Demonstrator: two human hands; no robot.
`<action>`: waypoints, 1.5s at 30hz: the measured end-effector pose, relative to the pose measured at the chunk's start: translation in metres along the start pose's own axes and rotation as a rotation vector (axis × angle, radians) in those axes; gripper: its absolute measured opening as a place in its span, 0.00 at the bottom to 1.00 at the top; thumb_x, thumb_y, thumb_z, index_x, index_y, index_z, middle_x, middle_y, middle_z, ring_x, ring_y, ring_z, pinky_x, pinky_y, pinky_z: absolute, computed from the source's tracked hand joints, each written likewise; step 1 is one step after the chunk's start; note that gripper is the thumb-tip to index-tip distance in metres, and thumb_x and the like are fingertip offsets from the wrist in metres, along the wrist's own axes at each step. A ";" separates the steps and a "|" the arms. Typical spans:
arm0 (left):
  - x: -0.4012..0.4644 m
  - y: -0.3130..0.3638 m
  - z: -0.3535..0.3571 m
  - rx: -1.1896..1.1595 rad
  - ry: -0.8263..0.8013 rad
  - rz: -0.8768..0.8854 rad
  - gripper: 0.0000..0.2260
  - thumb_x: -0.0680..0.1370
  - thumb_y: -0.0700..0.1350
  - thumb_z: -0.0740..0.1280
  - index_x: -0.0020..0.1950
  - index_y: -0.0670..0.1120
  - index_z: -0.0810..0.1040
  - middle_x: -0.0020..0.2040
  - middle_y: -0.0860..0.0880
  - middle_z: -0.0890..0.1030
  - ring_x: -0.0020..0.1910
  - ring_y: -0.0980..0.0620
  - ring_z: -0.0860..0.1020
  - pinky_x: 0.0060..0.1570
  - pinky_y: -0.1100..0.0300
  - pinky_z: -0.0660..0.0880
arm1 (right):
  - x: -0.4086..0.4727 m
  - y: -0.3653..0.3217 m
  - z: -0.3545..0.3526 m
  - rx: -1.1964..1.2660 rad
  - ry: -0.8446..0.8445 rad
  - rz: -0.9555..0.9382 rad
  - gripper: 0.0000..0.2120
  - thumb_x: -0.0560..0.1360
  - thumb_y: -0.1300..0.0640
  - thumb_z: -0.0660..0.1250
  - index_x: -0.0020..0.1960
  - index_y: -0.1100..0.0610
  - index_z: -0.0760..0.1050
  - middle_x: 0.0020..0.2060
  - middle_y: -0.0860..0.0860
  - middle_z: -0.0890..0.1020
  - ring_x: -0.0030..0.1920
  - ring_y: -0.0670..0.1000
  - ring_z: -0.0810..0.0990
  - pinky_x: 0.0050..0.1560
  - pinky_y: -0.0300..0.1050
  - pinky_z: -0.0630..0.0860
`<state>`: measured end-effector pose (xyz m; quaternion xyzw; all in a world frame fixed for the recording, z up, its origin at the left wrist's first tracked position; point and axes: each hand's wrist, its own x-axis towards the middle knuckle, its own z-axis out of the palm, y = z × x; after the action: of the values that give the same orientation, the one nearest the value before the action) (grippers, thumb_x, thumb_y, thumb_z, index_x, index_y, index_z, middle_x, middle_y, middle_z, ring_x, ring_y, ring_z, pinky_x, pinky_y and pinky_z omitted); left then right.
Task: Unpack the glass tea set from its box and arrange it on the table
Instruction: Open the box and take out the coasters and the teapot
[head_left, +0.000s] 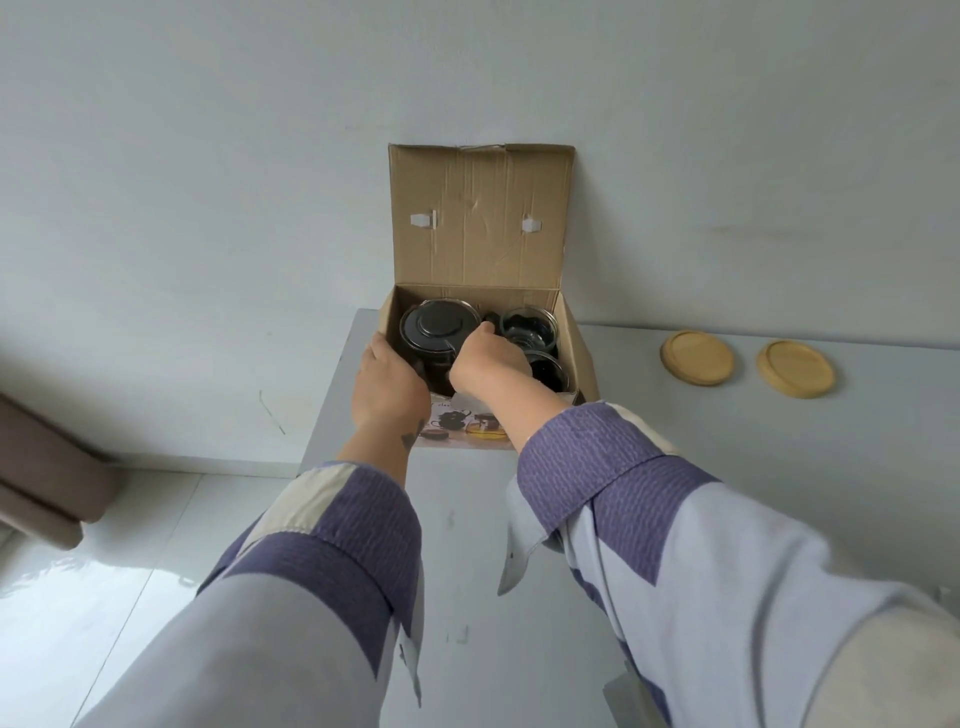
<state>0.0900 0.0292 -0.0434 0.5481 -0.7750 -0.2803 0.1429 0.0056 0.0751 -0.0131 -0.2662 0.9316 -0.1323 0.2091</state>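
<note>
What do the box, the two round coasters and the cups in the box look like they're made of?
The box: plain brown corrugated cardboard, matte, creased. The two coasters: pale wood or bamboo by the colour, smooth, with raised rims. The cups: clear glass, see-through with bright glints.

Pale grey table (727, 441), open cardboard box (478, 228), two wooden coasters (697, 358) right

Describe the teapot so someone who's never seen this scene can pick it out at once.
Start at the open cardboard box standing on the grey table against the wall. The teapot fills the box's left half, between the left hand and right hand. Unlike the clear glass cups beside it, it looks dark and has a round lid.
</note>
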 end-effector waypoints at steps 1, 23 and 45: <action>0.000 0.001 0.000 0.001 0.001 -0.004 0.24 0.78 0.38 0.59 0.73 0.40 0.58 0.69 0.40 0.68 0.66 0.39 0.69 0.62 0.48 0.68 | -0.001 0.000 0.002 0.007 0.035 -0.007 0.27 0.77 0.58 0.65 0.71 0.60 0.57 0.59 0.59 0.76 0.54 0.58 0.77 0.37 0.46 0.70; -0.007 0.004 -0.005 -0.020 -0.028 -0.027 0.24 0.75 0.34 0.61 0.71 0.40 0.60 0.65 0.39 0.71 0.63 0.38 0.71 0.60 0.45 0.71 | -0.030 0.008 -0.001 0.275 0.287 -0.132 0.22 0.77 0.51 0.64 0.68 0.56 0.65 0.57 0.55 0.80 0.55 0.57 0.80 0.43 0.46 0.76; -0.004 0.008 -0.007 -0.020 -0.038 -0.059 0.23 0.74 0.33 0.60 0.69 0.38 0.62 0.65 0.38 0.71 0.62 0.38 0.72 0.60 0.45 0.72 | -0.027 0.003 -0.038 0.522 0.348 -0.144 0.20 0.76 0.48 0.63 0.65 0.55 0.70 0.55 0.52 0.81 0.53 0.56 0.81 0.49 0.48 0.79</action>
<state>0.0886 0.0330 -0.0326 0.5636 -0.7583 -0.3025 0.1253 0.0074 0.0975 0.0281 -0.2421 0.8668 -0.4248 0.0981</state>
